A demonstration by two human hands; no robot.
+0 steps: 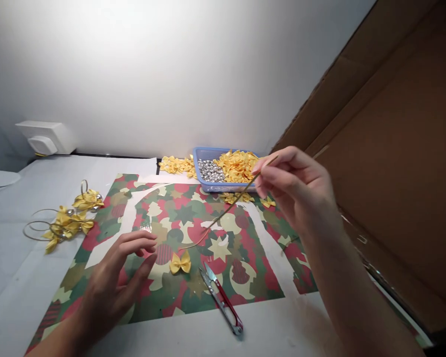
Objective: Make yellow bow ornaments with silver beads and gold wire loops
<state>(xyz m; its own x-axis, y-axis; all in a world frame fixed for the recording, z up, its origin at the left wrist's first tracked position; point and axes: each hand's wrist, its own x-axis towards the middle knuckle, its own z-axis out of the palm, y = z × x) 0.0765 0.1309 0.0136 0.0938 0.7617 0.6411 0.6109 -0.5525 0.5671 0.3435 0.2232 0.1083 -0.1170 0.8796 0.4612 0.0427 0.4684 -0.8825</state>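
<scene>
A thin gold cord [228,208] is pinched between the thumb and fingers of my right hand [297,183], raised at the right. The cord slants down to the left, its lower end near a yellow ribbon bow [180,263]. My left hand [119,272] hovers at the lower left with fingers curved and a gap between thumb and fingertips; nothing shows in it. Just right of the bow lie thread snips [222,300] with a red handle side, points toward the back.
A blue basket [223,188] at the back holds silver bells [210,170] and yellow bows [238,163]. More bows [178,166] lie beside it. Finished-looking bow-and-bell loops [65,223] rest at left. Patterned paper [186,213] covers the table; a cardboard wall [394,148] stands at right.
</scene>
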